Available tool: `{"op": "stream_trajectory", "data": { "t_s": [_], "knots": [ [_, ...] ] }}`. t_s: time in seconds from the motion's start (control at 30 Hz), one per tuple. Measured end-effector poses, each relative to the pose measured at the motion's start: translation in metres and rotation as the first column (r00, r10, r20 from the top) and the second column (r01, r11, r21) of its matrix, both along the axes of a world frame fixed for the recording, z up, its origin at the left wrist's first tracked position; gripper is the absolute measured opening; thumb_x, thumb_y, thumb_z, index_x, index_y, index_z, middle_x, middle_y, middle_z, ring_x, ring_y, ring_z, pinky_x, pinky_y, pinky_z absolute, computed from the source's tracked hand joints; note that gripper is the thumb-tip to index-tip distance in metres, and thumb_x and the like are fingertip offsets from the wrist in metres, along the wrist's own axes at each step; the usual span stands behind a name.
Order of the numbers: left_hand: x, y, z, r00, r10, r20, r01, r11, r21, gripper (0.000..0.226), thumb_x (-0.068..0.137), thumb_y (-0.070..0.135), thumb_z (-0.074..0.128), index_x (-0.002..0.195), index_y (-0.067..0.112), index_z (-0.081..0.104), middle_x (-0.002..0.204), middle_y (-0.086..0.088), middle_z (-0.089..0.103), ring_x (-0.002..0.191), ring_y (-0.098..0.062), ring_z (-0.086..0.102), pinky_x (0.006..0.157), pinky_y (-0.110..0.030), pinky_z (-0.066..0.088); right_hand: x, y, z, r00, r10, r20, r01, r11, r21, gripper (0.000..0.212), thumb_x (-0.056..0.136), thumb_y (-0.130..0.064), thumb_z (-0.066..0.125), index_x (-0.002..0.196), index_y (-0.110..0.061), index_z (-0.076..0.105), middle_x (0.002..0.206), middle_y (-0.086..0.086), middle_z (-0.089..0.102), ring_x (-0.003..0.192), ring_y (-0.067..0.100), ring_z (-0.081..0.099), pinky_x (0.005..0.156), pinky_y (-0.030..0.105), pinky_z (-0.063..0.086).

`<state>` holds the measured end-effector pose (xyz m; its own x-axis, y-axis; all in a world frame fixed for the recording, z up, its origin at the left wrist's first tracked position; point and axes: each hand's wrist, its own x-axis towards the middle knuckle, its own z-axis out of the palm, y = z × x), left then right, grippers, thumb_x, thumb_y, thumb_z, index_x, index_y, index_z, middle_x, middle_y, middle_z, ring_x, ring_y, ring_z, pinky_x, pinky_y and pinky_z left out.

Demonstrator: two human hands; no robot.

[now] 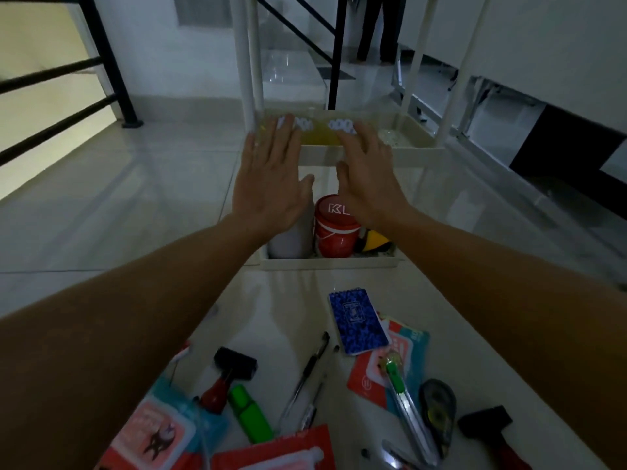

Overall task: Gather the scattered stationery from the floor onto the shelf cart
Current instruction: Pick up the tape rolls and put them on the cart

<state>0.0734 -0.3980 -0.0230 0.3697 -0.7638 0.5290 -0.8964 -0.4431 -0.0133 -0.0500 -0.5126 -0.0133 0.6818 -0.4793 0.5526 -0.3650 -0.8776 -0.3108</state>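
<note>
We see the stationery spread over the pale floor, nearer to us than both hands and well below them in the view. Beneath the right forearm lie a blue spiral notepad, a green-slider utility knife, a correction tape dispenser and a black and red stamp at the far right. Under the knife lies a red and teal packet. Between the two forearms lie two black pens, side by side. Beneath the left forearm sit another stamp with a black base, a green highlighter touching it, and a teal and pink packet. A red packet lies at the bottom edge.

Our left hand and right hand are both stretched forward, palms down, fingers straight and slightly spread, holding nothing. Their fingertips reach over the upper tray of the white shelf cart, where something yellow shows between them. Directly under the hands, in the cart's lower tray, stand a red tub with white letters, a white container to its left and a yellow and black object to its right.

Beyond the hands we see a black railing on the left and a person's dark trouser legs far back
</note>
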Motion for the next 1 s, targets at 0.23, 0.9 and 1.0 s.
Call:
{"op": "stream_trajectory", "data": {
  "t_s": [0.23, 0.9, 1.0],
  "knots": [
    [-0.032, 0.061, -0.045, 0.975, -0.077, -0.207, 0.054, 0.992, -0.112, 0.041, 0.093, 0.035, 0.050, 0.127, 0.012, 0.053, 0.124, -0.009, 0.058, 0.114, -0.029, 0.053, 0.099, -0.043, 0.038, -0.062, 0.047, -0.041, 0.963, 0.011, 0.268, -0.084, 0.962, 0.260, 0.034, 0.096, -0.011, 0.043, 0.128, -0.011, 0.051, 0.135, 0.006, 0.042, 0.122, 0.021, 0.046, 0.104, 0.039, 0.044],
    [-0.133, 0.171, -0.115, 0.871, -0.212, -0.444, 0.425, 0.778, 0.463, 0.050, 0.096, 0.054, 0.018, 0.112, 0.027, 0.057, 0.107, 0.003, 0.060, 0.100, -0.019, 0.055, 0.091, -0.042, 0.040, -0.343, 0.168, -0.111, 0.684, 0.173, -0.709, -0.009, 0.973, 0.229, 0.036, 0.085, -0.068, 0.051, 0.099, -0.034, 0.048, 0.088, -0.015, 0.053, 0.082, 0.007, 0.051, 0.074, 0.029, 0.027],
    [-0.138, 0.177, -0.111, 0.876, -0.254, -0.410, 0.456, 0.708, 0.538, 0.040, 0.101, 0.049, 0.026, 0.119, 0.028, 0.055, 0.115, 0.003, 0.058, 0.104, -0.018, 0.051, 0.095, -0.043, 0.035, -0.347, 0.174, -0.114, 0.642, 0.128, -0.756, -0.017, 0.988, 0.152, 0.051, 0.082, -0.069, 0.055, 0.115, -0.031, 0.048, 0.098, -0.012, 0.059, 0.092, 0.012, 0.055, 0.078, 0.032, 0.029]
  ]
}}
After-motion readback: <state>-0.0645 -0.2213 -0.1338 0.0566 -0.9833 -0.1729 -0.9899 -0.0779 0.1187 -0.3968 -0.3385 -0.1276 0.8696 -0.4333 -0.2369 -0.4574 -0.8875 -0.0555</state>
